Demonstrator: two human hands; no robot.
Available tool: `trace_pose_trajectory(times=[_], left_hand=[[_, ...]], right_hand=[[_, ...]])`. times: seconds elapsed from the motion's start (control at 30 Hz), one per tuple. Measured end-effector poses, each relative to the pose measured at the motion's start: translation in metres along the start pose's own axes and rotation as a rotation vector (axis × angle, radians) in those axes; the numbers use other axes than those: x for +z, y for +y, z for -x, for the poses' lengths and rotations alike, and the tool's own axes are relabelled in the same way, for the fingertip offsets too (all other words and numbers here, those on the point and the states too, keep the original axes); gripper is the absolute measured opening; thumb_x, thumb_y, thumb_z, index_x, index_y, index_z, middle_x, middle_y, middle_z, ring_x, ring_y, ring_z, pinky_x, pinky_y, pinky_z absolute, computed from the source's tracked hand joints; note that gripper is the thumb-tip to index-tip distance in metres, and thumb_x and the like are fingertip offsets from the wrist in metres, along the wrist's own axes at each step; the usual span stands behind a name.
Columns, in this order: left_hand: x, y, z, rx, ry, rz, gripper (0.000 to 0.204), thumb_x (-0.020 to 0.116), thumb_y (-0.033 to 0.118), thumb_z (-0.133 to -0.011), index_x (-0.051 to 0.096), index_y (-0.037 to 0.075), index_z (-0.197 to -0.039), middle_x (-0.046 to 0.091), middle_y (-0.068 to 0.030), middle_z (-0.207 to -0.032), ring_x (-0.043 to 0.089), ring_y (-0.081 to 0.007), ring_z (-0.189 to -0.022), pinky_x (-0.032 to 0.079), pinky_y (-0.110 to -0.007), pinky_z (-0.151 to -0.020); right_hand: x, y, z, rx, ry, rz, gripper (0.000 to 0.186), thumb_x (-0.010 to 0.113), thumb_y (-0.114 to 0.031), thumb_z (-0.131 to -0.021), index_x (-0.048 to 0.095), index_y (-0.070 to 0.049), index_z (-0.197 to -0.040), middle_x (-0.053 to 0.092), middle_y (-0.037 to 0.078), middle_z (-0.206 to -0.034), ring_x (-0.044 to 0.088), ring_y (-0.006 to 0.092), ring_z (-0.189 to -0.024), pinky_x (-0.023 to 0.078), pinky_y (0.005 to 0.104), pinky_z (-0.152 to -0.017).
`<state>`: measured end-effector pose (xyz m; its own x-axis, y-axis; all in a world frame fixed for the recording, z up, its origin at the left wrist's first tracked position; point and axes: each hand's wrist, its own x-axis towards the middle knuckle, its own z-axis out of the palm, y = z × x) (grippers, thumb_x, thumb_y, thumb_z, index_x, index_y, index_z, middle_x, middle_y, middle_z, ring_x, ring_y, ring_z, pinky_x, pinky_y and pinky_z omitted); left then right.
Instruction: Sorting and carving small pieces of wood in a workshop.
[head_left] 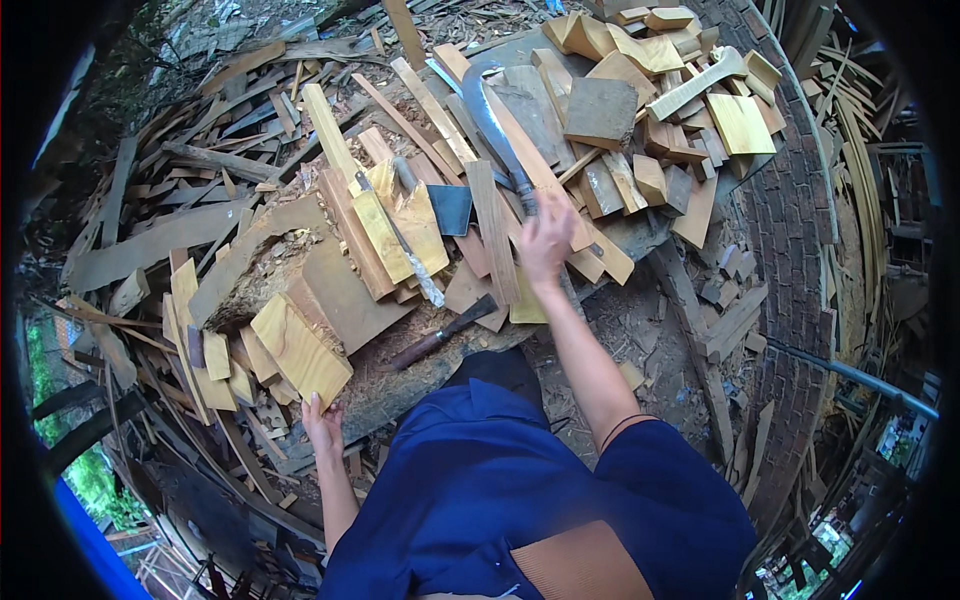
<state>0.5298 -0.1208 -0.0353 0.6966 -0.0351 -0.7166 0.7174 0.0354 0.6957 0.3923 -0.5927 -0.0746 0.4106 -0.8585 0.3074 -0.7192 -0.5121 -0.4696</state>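
My right hand [548, 238] is closed around the handle of a billhook [497, 130], whose long dark blade curves into a hook at its far end. The blade lies above wooden strips on the worktop. At the lower left, my left hand [322, 428] pinches the near corner of a yellowish wood board [303, 347], which is tilted against a wooden block. Between the hands, a chisel [443, 333] with a brown handle rests near the worktop's front edge. Farther in, a narrow blade with a wrapped pale handle [402, 243] lies across a light wood piece.
Cut wood blocks [665, 130] are heaped at the far right. Scrap strips [235, 140] pile up on the left. A dark square plate [450, 209] lies mid-table. Below on the right are loose timber [695, 330] and a brick strip [785, 240].
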Motion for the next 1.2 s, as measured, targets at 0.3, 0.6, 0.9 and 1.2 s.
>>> trace_pose_trajectory(times=[0.3, 0.6, 0.9, 1.2], left_hand=[[-0.003, -0.001, -0.007, -0.025, 0.023, -0.019, 0.024, 0.058, 0.026, -0.099, 0.051, 0.014, -0.118, 0.057, -0.0016, -0.094, 0.054, -0.0127, -0.073, 0.053, -0.036, -0.078], [-0.001, -0.001, -0.003, -0.045, 0.045, -0.029, 0.022, 0.058, 0.026, -0.099, 0.051, 0.015, -0.116, 0.057, -0.0014, -0.093, 0.054, -0.0131, -0.072, 0.054, -0.038, -0.078], [0.007, -0.001, 0.000, -0.024, 0.057, -0.028, 0.024, 0.058, 0.026, -0.099, 0.049, 0.014, -0.118, 0.056, -0.0017, -0.092, 0.053, -0.0130, -0.070, 0.054, -0.037, -0.077], [0.010, -0.001, 0.001, -0.021, 0.086, -0.030, 0.025, 0.058, 0.025, -0.099, 0.050, 0.014, -0.120, 0.054, -0.0009, -0.092, 0.052, -0.0125, -0.069, 0.054, -0.037, -0.076]], right_hand=[[-0.016, 0.080, -0.030, 0.213, -0.505, 0.151, 0.056, 0.072, -0.031, -0.079, 0.052, -0.006, -0.125, 0.055, 0.022, -0.120, 0.052, 0.0399, -0.114, 0.044, 0.0507, -0.097], [-0.034, 0.082, -0.061, 0.076, -0.277, 0.327, 0.030, 0.070, -0.012, -0.079, 0.056, -0.011, -0.106, 0.052, 0.012, -0.110, 0.054, 0.0303, -0.107, 0.053, 0.0459, -0.082], [-0.010, 0.002, 0.031, -0.225, -0.663, 0.222, 0.087, 0.054, -0.054, -0.092, 0.024, 0.004, -0.150, 0.042, 0.018, -0.145, 0.041, 0.0316, -0.130, 0.033, 0.0461, -0.107], [0.015, -0.051, 0.108, -0.263, -0.604, -0.330, 0.082, 0.060, -0.002, -0.076, 0.026, -0.004, -0.151, 0.042, 0.021, -0.141, 0.044, 0.0382, -0.126, 0.039, 0.0469, -0.103]])
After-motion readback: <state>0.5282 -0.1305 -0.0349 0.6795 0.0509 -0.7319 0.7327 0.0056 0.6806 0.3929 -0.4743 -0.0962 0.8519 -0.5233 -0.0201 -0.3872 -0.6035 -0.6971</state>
